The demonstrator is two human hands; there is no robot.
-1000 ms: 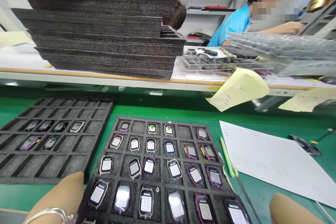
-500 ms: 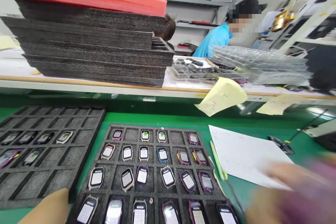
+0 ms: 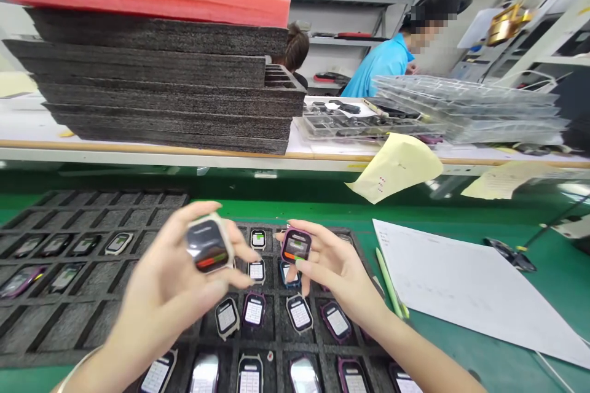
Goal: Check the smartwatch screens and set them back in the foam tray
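My left hand [image 3: 184, 264] is closed round a smartwatch case with a pale frame [image 3: 209, 242], its dark screen facing me with an orange and green patch. In my right hand [image 3: 329, 264] a purple-framed smartwatch case [image 3: 295, 245] is pinched between thumb and fingers, its screen lit with orange and green. Both hands are raised over the black foam tray [image 3: 276, 328], whose pockets hold several watch cases with lit white screens, such as a purple one [image 3: 254, 309] and a pale one [image 3: 299, 313]. My hands and forearms hide part of the tray.
Another foam tray [image 3: 104, 304] with several watches lies at left. A paper sheet [image 3: 461, 282] and green pen [image 3: 389, 282] lie at right. Behind, a shelf bears stacked black foam [image 3: 161, 86] and clear plastic trays [image 3: 474, 104]. A person in blue [image 3: 375, 67] is beyond.
My right hand, blurred at the far right before, has come left over the tray with the purple watch. My left hand has risen into full view, holding the pale watch.
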